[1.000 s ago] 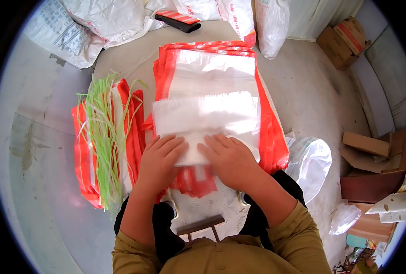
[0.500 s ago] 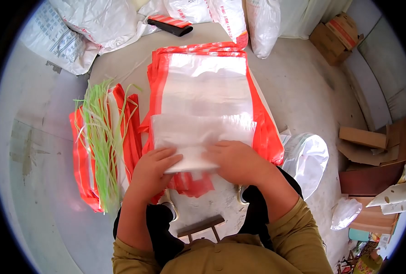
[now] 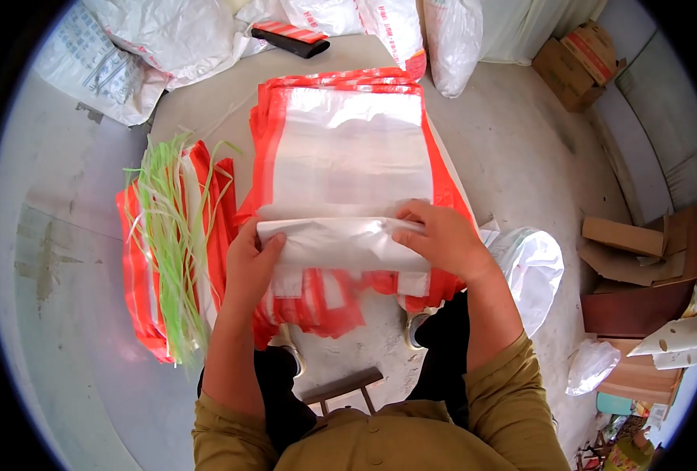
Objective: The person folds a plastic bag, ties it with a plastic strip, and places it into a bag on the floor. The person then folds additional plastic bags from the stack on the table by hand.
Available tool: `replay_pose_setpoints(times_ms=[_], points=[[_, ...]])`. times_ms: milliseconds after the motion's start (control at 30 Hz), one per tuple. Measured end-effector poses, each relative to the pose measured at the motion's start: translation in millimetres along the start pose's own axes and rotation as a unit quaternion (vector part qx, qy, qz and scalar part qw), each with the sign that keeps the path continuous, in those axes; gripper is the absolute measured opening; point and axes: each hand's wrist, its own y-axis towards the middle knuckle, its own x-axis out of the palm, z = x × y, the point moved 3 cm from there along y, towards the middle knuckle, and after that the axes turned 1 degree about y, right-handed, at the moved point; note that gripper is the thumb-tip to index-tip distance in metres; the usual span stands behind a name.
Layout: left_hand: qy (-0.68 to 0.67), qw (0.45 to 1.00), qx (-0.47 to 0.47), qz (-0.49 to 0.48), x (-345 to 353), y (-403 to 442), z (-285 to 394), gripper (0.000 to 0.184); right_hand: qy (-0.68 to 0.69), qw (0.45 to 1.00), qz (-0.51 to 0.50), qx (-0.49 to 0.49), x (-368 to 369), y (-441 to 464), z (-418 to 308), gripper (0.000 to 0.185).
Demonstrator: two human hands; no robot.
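Note:
A folded white plastic sheet (image 3: 333, 245) lies across the lower part of a stack of red-edged clear plastic bags (image 3: 352, 149). At its left end my left hand (image 3: 253, 263) grips it, thumb on top and fingers underneath. My right hand (image 3: 443, 242) pinches the right end between thumb and fingers. Red and clear bag ends (image 3: 317, 306) hang over the near edge below the sheet. Left of the stack, a bundle of green and white strips (image 3: 174, 243) rests on folded red-striped bags (image 3: 140, 275).
Large white sacks (image 3: 168, 35) line the far side of the table (image 3: 207, 102), near a black and red-striped roll (image 3: 292, 39). A clear plastic bag (image 3: 530, 271) stands on the floor at right. Cardboard boxes (image 3: 572, 67) are farther right. A wooden stool (image 3: 344, 386) is below.
The white sheet has been folded into a narrower strip. Both hands have gone from lying flat on it to gripping its two ends, my right hand moving outward and slightly up.

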Motion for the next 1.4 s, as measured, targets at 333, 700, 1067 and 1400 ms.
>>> replay_pose_setpoints(times_ms=[333,700,1067,1400], points=[[0.087,0.992,0.027,0.090,10.3,10.2,-4.2,0.022,0.097,0.991,0.071,0.064,-2.6,9.4,40.9,0.036],[0.077,0.990,-0.024,0.117,12.9,14.5,-15.4,0.025,-0.077,0.964,0.244,-0.071,9.4,20.7,32.4,0.033],[0.081,0.990,-0.017,0.115,13.4,12.9,-12.8,0.023,-0.221,0.929,0.101,-0.278,85.3,-2.3,-26.4,0.050],[0.070,0.990,-0.019,0.123,13.1,12.5,-13.7,0.024,0.091,0.978,0.152,0.112,-24.4,-28.7,51.3,0.032]])
